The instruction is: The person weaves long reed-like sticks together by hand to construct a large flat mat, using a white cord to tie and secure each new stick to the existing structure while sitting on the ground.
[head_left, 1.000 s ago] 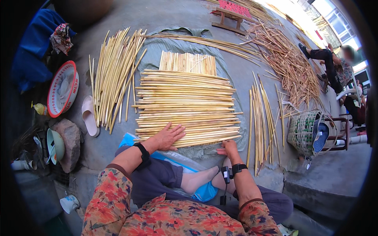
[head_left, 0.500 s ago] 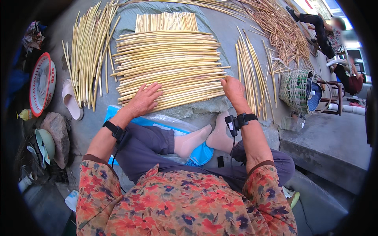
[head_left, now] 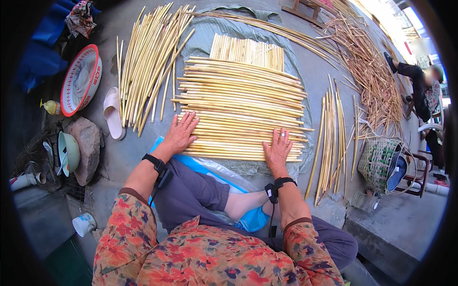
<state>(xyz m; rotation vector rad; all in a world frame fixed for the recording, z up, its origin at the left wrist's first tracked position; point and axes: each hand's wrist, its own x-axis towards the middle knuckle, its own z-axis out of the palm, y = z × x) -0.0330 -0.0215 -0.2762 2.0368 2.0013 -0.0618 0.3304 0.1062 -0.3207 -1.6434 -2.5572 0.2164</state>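
Yellowish peeled stalks [head_left: 243, 105] lie side by side in a flat layer in front of me, running left to right. My left hand [head_left: 181, 132] rests flat on the near left part of the layer, fingers spread. Near the right end, my right hand [head_left: 277, 148] also lies flat on the stalks, a ring on one finger. Beyond the long layer, shorter stalks [head_left: 248, 51] stand out at right angles to it. Everything lies on a grey-green plastic sheet [head_left: 191, 46]. Neither hand grips anything.
More stalks lie left [head_left: 148, 66] and right [head_left: 332, 138]. A slipper [head_left: 113, 114], a red-rimmed basin [head_left: 95, 78] and a rock [head_left: 87, 150] are on my left. A woven basket [head_left: 377, 157] stands right, near a concrete step [head_left: 386, 238]. Another person [head_left: 420, 90] sits far right, by scattered husks [head_left: 372, 71].
My right hand has come away from the stalks' right end and now lies flat on their near side. My left hand's fingers have spread on the layer. The view has shifted.
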